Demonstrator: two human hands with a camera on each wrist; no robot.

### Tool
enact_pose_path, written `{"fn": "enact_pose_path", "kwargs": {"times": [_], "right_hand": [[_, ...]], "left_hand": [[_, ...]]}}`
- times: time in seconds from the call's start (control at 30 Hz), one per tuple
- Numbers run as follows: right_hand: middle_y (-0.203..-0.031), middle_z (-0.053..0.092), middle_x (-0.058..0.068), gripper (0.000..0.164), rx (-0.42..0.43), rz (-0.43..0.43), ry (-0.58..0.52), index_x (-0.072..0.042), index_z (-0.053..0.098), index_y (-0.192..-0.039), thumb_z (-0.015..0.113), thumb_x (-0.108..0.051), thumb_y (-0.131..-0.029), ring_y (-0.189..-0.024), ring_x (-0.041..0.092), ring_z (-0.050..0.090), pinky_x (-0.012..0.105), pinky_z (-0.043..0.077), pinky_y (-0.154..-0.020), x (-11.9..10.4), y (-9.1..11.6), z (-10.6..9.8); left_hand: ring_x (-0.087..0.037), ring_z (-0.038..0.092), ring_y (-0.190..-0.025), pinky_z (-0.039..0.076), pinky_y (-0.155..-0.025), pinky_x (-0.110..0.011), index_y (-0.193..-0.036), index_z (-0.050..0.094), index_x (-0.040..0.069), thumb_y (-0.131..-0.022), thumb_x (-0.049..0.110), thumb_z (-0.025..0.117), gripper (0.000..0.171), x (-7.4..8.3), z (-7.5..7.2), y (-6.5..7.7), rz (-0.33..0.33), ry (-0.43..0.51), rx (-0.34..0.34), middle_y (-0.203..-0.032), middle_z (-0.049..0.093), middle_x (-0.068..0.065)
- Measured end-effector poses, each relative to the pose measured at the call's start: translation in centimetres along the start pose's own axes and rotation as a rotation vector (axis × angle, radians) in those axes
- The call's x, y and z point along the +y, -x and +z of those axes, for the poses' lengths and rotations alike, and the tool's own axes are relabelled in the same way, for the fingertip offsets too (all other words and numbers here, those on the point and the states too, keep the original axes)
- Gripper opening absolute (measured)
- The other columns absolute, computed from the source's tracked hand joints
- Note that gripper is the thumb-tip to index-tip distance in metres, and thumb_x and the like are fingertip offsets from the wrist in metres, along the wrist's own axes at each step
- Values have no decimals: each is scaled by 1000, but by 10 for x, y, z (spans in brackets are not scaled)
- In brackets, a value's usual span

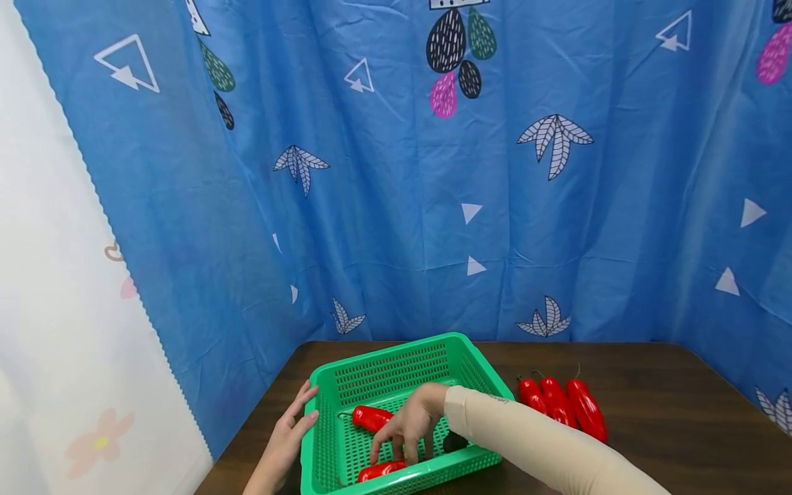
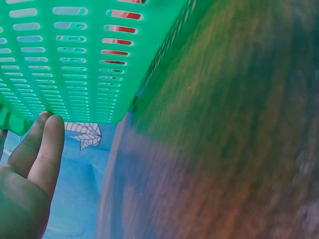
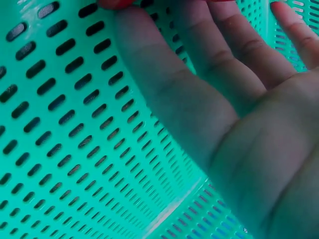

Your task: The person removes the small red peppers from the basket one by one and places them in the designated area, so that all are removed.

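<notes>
A green plastic basket (image 1: 396, 352) with slotted walls stands on the table. Inside it lie a red chili pepper (image 1: 370, 417) with a thin stem and, nearer the front wall, another red pepper (image 1: 380, 471). My right hand (image 1: 413, 421) reaches down into the basket, fingertips at the front pepper. In the right wrist view its fingers (image 3: 174, 94) are extended, with bits of red at their tips. My left hand (image 1: 284, 436) touches the basket's left rim from outside, its fingers (image 2: 49, 149) fairly straight against the wall.
Three red peppers (image 1: 559, 402) lie side by side on the dark wooden table (image 1: 656, 412), right of the basket. A black object (image 1: 454, 441), partly hidden by the right sleeve (image 1: 526, 433), is in the basket. A blue patterned curtain (image 1: 396, 206) hangs behind the table.
</notes>
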State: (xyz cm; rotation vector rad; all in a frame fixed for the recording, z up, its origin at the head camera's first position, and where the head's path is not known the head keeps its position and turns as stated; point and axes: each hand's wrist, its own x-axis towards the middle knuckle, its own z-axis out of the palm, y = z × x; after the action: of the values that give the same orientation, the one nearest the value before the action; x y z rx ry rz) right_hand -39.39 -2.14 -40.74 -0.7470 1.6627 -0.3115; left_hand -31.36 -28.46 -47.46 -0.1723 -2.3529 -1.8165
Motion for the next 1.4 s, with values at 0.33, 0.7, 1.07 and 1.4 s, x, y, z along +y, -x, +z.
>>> {"fn": "enact_pose_path", "kwargs": {"times": [0.33,0.7,1.07,1.4], "right_hand": [[-113,59,-6,59,-30,66,34,-36,46,-141,50,5,-99,-102,5,55,33,53,-80,1,-2,1],[-111,62,-7,58,-43,107,57,-34,50,-135,49,10,-97,-96,7,59,30,55,-77,1,-3,3],[-119,64,-5,64,15,47,92,-29,47,-147,52,11,-96,-102,3,58,36,56,-96,2,7,1],[-115,65,-4,62,129,2,145,-30,51,-144,62,4,-94,-101,4,59,24,56,-88,1,24,0]], "left_hand": [[-43,-1,-155,14,-118,-71,-153,40,7,-103,25,56,56,-1,-1,1,28,21,-1,-169,13,-12],[-42,1,-155,20,-118,-67,-153,40,10,-103,27,56,56,-1,0,2,10,6,1,-169,13,-11],[-41,4,-155,30,-117,-57,-152,43,11,-102,29,57,55,1,-1,-1,4,-23,2,-169,16,-9],[-43,3,-155,26,-116,-66,-153,41,12,-103,29,56,56,2,-1,-1,-1,-12,-5,-169,14,-9]]}}
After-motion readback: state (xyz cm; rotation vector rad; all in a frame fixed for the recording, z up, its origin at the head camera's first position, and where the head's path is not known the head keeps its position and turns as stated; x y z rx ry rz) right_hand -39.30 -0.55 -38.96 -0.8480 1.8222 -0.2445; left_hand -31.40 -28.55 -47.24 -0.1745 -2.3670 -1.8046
